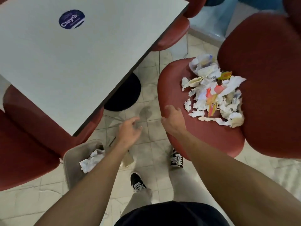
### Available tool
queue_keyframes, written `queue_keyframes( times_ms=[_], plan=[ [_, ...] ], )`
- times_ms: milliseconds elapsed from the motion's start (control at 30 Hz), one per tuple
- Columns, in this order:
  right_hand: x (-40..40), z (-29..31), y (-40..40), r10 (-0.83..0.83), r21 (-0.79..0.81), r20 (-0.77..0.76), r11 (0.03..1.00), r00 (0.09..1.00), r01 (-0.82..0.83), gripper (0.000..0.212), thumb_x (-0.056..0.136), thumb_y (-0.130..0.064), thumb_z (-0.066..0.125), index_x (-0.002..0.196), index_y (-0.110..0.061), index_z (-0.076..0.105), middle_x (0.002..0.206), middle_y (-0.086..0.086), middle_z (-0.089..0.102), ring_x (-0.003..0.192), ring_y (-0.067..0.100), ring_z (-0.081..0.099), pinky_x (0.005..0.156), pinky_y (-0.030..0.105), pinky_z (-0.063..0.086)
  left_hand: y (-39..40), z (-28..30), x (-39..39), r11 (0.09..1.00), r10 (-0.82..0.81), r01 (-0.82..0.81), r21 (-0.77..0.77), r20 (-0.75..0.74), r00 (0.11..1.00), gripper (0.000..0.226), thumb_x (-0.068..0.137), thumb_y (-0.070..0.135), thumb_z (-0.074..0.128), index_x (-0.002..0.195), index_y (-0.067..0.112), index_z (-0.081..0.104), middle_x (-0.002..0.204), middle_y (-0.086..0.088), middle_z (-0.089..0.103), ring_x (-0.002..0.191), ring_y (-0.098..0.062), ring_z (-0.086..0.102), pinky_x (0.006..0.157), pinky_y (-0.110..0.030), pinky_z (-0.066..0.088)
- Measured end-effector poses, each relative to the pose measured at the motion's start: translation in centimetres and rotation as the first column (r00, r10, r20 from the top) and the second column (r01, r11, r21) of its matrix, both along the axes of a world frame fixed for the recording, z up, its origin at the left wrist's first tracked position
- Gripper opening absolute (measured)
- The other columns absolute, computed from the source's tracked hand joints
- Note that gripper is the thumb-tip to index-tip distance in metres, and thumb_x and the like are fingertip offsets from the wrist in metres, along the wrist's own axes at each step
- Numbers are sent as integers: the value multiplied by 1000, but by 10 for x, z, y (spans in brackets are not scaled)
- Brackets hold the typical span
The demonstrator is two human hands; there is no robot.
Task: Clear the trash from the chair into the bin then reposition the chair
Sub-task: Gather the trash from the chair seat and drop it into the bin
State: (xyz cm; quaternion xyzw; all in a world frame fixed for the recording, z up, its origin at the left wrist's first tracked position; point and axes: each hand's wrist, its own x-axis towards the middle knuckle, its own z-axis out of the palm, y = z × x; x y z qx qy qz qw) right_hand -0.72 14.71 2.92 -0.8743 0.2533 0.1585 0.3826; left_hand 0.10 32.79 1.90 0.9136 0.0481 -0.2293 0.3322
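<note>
2 hands (173, 119), both empty; 1 trash pile (215, 92) on chair (203, 136); 1 bin (71, 162).

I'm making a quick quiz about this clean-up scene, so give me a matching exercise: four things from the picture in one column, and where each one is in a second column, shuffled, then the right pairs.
Things:
1. trash pile
2. bin
3. round sticker
4. right hand

Places:
A. on the white table top
B. on the floor beside the table's near corner, with crumpled paper inside
C. at the front edge of the red chair seat
D. on the red chair seat, near the backrest

Pairs: 1-D, 2-B, 3-A, 4-C
</note>
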Motion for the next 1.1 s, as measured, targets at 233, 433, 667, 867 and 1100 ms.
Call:
queue_keyframes(
  times_ms=[233, 433, 667, 867, 1100],
  plan=[
    [12, -13, -113, -146, 12, -15, 989, 989, 146, 52, 84, -16, 57, 134, -21, 46, 127, 13, 44, 105, 30, 56, 92, 37, 48, -123, -12, 54, 985, -173, 173, -7, 12, 985, 38, 85, 29, 65, 122, 32, 60, 123, 2, 61, 112, -15, 57, 101, -34, 45],
    [38, -40, -194, -217, -8, -36, 976, 975, 217, 53, 86, -17, 59, 137, -21, 43, 129, 14, 43, 111, 31, 53, 92, 36, 44, -210, -31, 101, 960, -279, 278, 25, 35, 960, 33, 84, 30, 66, 117, 32, 63, 109, 3, 61, 97, -15, 60, 95, -32, 47],
    [79, -87, -230, -127, 30, -79, 991, 989, 130, 55, 88, -19, 55, 140, -29, 39, 130, 13, 43, 110, 31, 55, 88, 34, 44, -268, -72, 153, 935, -352, 351, 55, 15, 936, 37, 83, 29, 66, 120, 28, 63, 113, 2, 60, 99, -19, 60, 94, -38, 49],
    [105, -155, -237, 7, 55, -168, 998, 986, 2, 53, 88, -23, 51, 138, -36, 40, 143, 9, 23, 117, 31, 50, 96, 38, 45, -298, -125, 204, 878, -438, 435, 201, -28, 898, 42, 86, 18, 61, 128, 20, 58, 136, -1, 49, 122, -24, 51, 100, -34, 40],
    [111, -186, -238, -96, -39, -150, 995, 984, 91, 52, 84, -11, 52, 133, -27, 44, 135, 9, 24, 114, 30, 46, 88, 38, 47, -314, -173, 240, 828, -497, 505, 242, -99, 862, 78, 81, 1, 63, 145, 32, 32, 155, -9, 20, 130, -37, 42, 103, -41, 40]
  ],
)
